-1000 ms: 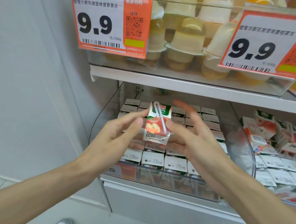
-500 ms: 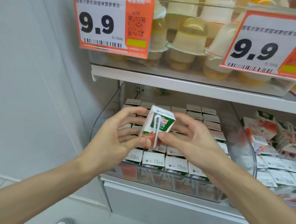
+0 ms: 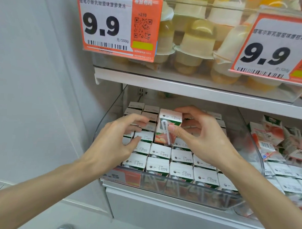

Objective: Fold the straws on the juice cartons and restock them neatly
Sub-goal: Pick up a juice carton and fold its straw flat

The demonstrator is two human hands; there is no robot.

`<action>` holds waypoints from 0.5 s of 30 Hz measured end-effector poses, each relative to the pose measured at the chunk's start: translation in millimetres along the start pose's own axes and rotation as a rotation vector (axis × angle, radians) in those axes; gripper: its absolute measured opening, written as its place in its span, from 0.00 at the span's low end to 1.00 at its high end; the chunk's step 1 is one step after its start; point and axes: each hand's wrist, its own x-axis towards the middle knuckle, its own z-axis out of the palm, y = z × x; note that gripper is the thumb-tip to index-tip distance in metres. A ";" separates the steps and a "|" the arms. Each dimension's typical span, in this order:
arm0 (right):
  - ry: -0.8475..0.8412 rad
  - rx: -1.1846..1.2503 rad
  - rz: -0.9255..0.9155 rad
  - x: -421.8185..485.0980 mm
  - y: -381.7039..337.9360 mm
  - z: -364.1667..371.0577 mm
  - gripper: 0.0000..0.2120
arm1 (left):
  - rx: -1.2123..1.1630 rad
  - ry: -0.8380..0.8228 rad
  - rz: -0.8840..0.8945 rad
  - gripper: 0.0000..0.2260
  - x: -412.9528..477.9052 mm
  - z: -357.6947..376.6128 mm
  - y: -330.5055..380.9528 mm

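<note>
a white shelf board (image 3: pixel 183 88) runs across the view, and under it sits a clear plastic bin (image 3: pixel 111 115) with a curved front wall; a small orange label on the bin's front is partly hidden by the left forearm

on the shelf above, a clear tray holds stacked jelly cups (image 3: pixel 195 37), with two orange price tags reading 9.9 hung in front, one on the left (image 3: pixel 106 23) and one on the right (image 3: pixel 267 54)

the bin is packed with upright juice cartons in tidy rows (image 3: pixel 180 171), white tops facing up; the neighbouring bin on the right holds a jumbled heap of cartons (image 3: pixel 277 139) lying at all angles

the right hand (image 3: pixel 203 138) grips one juice carton (image 3: pixel 167 120) upright just above the middle rows, fingers curled over its top and far side, thumb pressing on the front

the left hand (image 3: pixel 113 138) is just left of that carton, fingers loosely bent over the stocked rows, holding nothing

the bent white straw (image 3: pixel 167 138) lies against the carton's front face, under the right thumb
</note>
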 end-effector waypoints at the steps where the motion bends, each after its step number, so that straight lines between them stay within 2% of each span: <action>1: 0.002 -0.010 -0.005 0.4 0.8 -0.1 0.16 | 0.003 0.001 0.010 0.21 1.2 0.4 -0.5; 5: 0.023 -0.038 -0.023 1.8 5.3 3.3 0.17 | 0.020 0.003 0.062 0.20 9.6 3.6 0.0; 11: -0.065 -0.187 -0.049 2.6 14.3 11.8 0.16 | 0.030 -0.161 0.112 0.26 16.1 15.5 -0.9; 15: -0.136 -0.327 -0.051 3.9 20.7 14.3 0.18 | 0.199 -0.202 0.140 0.21 18.3 21.5 -6.7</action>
